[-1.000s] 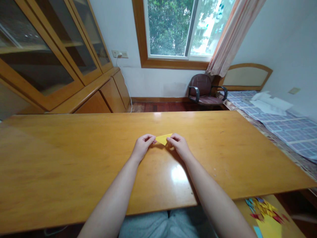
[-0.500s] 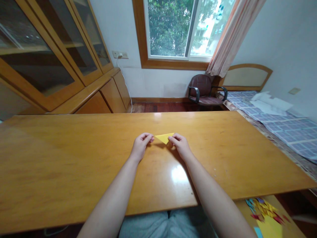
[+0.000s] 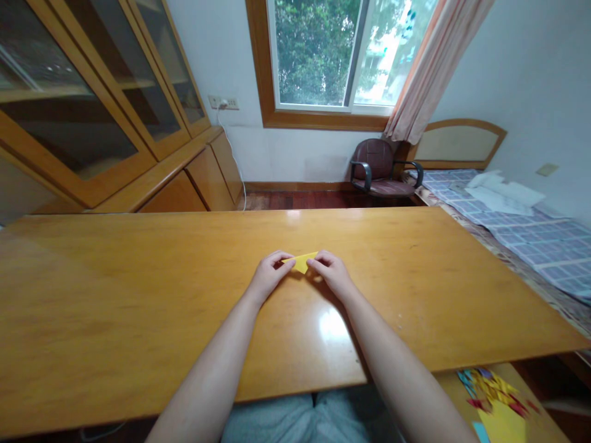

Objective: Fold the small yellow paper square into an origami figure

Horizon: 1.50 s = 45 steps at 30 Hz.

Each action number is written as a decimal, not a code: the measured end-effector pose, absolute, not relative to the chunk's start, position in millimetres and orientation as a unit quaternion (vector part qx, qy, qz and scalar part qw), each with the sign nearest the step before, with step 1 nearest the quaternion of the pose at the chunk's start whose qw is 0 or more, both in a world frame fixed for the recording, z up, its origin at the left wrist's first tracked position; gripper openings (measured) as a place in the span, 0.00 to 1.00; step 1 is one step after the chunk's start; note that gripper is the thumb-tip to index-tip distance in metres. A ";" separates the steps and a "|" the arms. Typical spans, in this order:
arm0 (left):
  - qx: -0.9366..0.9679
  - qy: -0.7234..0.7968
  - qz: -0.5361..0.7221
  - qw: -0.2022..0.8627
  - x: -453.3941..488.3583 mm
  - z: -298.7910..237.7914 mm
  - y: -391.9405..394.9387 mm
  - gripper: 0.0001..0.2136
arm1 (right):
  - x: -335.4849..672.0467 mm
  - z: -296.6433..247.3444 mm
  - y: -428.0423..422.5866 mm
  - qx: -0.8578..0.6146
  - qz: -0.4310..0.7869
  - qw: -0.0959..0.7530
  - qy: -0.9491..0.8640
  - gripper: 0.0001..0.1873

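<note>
A small yellow sheet of paper (image 3: 301,263), folded into a triangle, is held between my two hands just over the middle of the wooden table (image 3: 138,307). My left hand (image 3: 271,271) pinches its left corner between thumb and fingers. On the other side, my right hand (image 3: 331,269) grips the right corner the same way. The lower point of the triangle hangs between my thumbs, and both side corners are partly covered by fingers.
At the lower right, a lower surface (image 3: 455,387) carries yellow paper (image 3: 505,424) and a heap of colourful folded pieces (image 3: 496,387). Beyond the table stand a brown armchair (image 3: 376,166), a bed (image 3: 521,227) and a glass-door cabinet (image 3: 152,160).
My left hand has moved right and taken hold of the paper's left corner. The paper has shifted slightly left and tilted, with my right hand still gripping it.
</note>
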<state>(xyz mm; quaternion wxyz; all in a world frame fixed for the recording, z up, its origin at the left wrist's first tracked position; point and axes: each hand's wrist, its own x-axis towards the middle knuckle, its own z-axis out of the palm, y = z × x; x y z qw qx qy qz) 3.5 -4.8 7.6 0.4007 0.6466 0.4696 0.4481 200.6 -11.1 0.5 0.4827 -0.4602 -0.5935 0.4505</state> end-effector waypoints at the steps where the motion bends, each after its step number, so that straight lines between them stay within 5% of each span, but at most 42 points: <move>1: 0.654 0.469 0.443 0.396 3.9 7.7 -5.3 0.10 | 200.6 0.7 -11.3 -0.458 0.441 0.481 -0.604 0.15; 28: 0.761 0.438 0.373 0.299 9.6 7.1 -8.7 0.08 | 196.3 0.5 -14.2 -0.429 0.327 0.454 -0.709 0.04; 45: 0.726 0.461 0.408 0.307 5.8 6.1 -7.1 0.08 | 199.5 -3.4 -9.0 -0.490 0.309 0.504 -0.640 0.06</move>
